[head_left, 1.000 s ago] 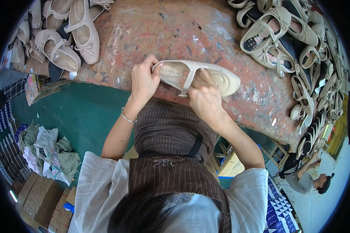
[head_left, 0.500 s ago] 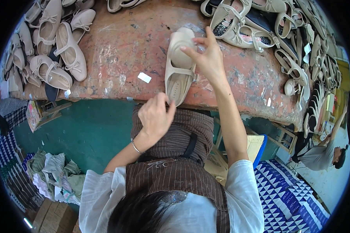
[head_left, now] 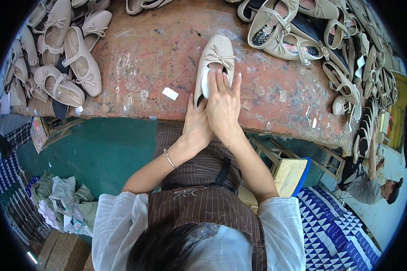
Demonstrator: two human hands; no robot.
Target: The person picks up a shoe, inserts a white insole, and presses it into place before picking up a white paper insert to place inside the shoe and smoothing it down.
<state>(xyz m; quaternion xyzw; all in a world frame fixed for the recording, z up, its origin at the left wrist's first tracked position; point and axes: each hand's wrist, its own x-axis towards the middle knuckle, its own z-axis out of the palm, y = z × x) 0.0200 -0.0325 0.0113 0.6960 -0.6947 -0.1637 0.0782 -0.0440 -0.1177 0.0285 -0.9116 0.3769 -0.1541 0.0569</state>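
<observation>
A beige flat shoe [head_left: 219, 47] with a bow lies on the worn red-brown tabletop, its toe pointing away from me. My left hand [head_left: 196, 126] closes around its heel end, the thumb along the left side. Over the shoe's opening lies my right hand [head_left: 224, 106], its fingers stretched forward and reaching inside, just behind the bow. A whitish piece, perhaps an insole [head_left: 205, 82], shows along the left of those fingers. Dark lining is visible beside it. The two hands touch each other near the heel, and the back of the shoe is hidden beneath them.
Beige shoes [head_left: 82, 61] are heaped on the table's left. Another large pile of shoes [head_left: 282, 43] fills its right side. A small white label [head_left: 170, 93] lies left of my hands. Patterned boxes [head_left: 330, 226] stand at lower right, and a person [head_left: 371, 187] is beyond.
My right hand has come back from the toe and now reaches into the opening. My left hand has moved onto the heel. The shoe's bow and toe, earlier covered by a pale piece, now show.
</observation>
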